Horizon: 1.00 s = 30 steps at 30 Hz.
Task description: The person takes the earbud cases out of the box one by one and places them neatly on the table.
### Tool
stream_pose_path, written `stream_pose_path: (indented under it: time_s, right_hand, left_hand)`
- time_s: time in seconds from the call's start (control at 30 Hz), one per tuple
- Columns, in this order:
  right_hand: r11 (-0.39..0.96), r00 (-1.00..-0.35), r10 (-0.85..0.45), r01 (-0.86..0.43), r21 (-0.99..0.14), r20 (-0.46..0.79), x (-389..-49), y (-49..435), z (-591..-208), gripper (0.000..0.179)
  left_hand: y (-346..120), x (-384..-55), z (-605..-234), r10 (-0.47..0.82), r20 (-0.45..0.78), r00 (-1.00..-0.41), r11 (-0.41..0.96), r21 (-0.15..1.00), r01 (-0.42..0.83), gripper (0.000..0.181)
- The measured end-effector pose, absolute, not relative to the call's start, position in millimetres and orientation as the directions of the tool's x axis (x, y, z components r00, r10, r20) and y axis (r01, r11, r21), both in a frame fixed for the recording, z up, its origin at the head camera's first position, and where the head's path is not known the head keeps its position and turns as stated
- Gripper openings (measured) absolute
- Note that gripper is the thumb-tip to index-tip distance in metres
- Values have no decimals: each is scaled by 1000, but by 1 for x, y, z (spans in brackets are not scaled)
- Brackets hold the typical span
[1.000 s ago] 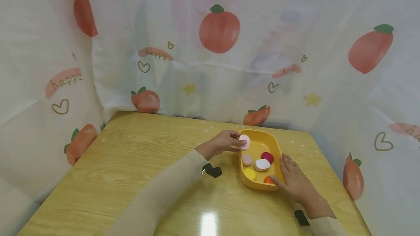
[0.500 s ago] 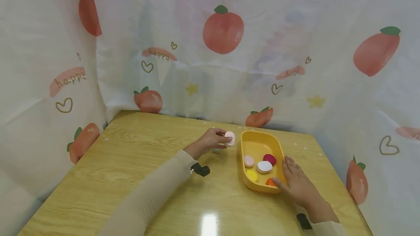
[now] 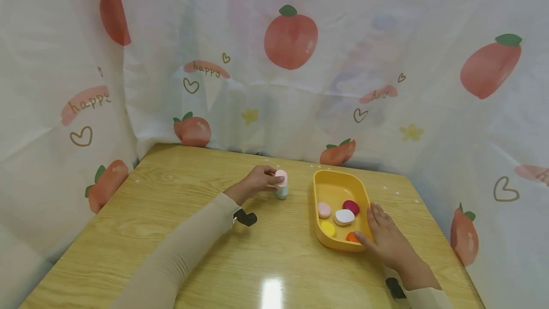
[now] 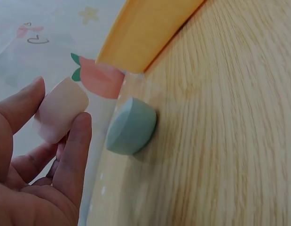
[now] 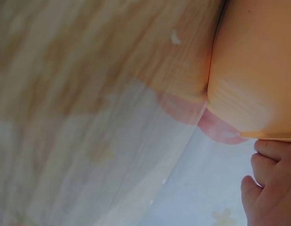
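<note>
Peach-print cloth (image 3: 240,85), wood-grain table (image 3: 231,261), pink block (image 3: 280,178) in hand

Head view: the left hand (image 3: 258,181) pinched it between thumb and fingers, left of a yellow tray (image 3: 339,189) with pink, crimson, white, yellow and orange blocks (image 3: 344,217); the right hand (image 3: 388,238) lay straight-fingered against its side.

Left wrist view: a blue-green block (image 4: 132,126) sat apart on the table.

Right wrist view: blurred, but the fingers seemed to touch the tray.
</note>
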State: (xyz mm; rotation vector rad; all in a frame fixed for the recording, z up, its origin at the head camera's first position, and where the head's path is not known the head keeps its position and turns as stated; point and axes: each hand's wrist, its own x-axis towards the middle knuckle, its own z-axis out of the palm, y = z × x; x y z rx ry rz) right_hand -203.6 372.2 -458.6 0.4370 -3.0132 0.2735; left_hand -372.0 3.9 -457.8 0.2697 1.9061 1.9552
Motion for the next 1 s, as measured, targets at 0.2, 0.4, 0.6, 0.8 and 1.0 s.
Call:
stream_pose_path:
  time_s: [0.2,0.4,0.6,0.8,1.0]
  right_hand:
    - [937,-953,-276,-296,-187,127,-203,374,-462,87]
    - [933,-952,-279,-300,-198,130,-203,370,-464,86]
    - [936,-954,-273,-293,-195,125,-202,369,-465,87]
    - [941,-956,-266,-285,-184,122,-202,373,-465,87]
    - [940,-955,-262,-285,-186,139,-201,375,-461,87]
  left_hand:
    - [-6,-374,-468,358,-169,-918,71,986,-154,51]
    - [-22,-369,-476,323,-179,-929,110,982,-151,50]
    - [-29,-373,-487,295,-180,-938,110,982,-154,49]
    - [-27,-376,-491,273,-196,-942,122,978,-169,41]
    - [-22,-377,-489,263,-177,-948,193,973,-128,39]
